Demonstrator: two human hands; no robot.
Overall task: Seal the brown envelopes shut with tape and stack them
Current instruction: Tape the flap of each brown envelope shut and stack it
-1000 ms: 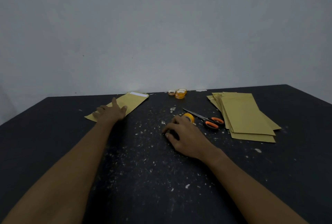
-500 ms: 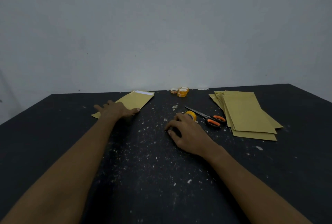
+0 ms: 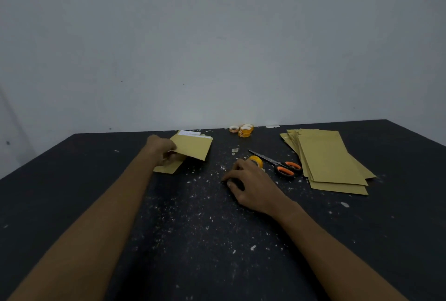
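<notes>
- Left hand (image 3: 164,153) pinches the brown envelope (image 3: 193,147) at its near edge, thumb on top.
- Right hand (image 3: 251,187): fingers bent, tips on the table (image 3: 193,240); tape roll (image 3: 255,161) just beyond them.

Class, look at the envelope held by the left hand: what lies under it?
Under the raised envelope, gripped by the left hand, another brown envelope lies flat on the black table. Only its near end shows; the rest is covered by the raised one and the hand.
</notes>
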